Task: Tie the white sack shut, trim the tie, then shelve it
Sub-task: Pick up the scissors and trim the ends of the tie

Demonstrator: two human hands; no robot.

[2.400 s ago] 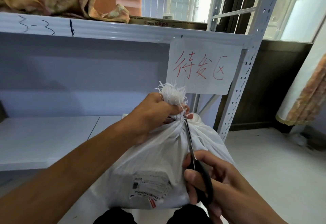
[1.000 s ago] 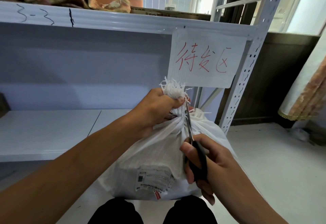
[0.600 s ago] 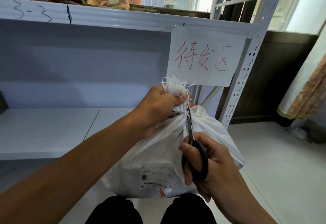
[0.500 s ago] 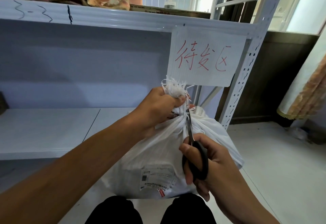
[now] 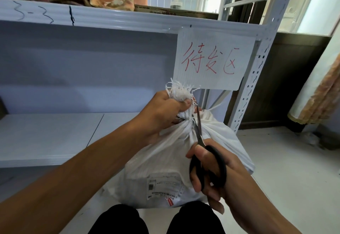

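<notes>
Little has shifted since the earlier frames: my hands sit on the same spots, and the scissor blades, spread slightly a moment ago, now lie together against the sack's neck.

I see the white sack [image 5: 161,162] standing on the pale floor [image 5: 287,174] in front of the grey shelving, just off the front right corner of the lower shelf board [image 5: 46,138]. Its mouth is gathered into a tight neck with a frayed tuft [image 5: 179,92] of white strands sprouting above. Something boxy presses against the sack wall from inside, a printed shipping label [image 5: 163,187] showing through the weave; what else it holds I cannot tell.

My left hand [image 5: 163,112] is clenched fully around the neck, just under the tuft, thumb pressed across the bunched fabric. My right hand [image 5: 211,171] is curled through the black loops of the scissors [image 5: 200,145], blades pointing up along the right side of the neck, tips just beside the left thumb. A thin white strand, the tie [image 5: 214,107], trails right from the knot.

Behind, a paper sign [image 5: 213,59] with red characters hangs from the upper shelf edge [image 5: 110,18] near the perforated upright [image 5: 257,64]. My dark knees [image 5: 117,219] frame the sack's base.
</notes>
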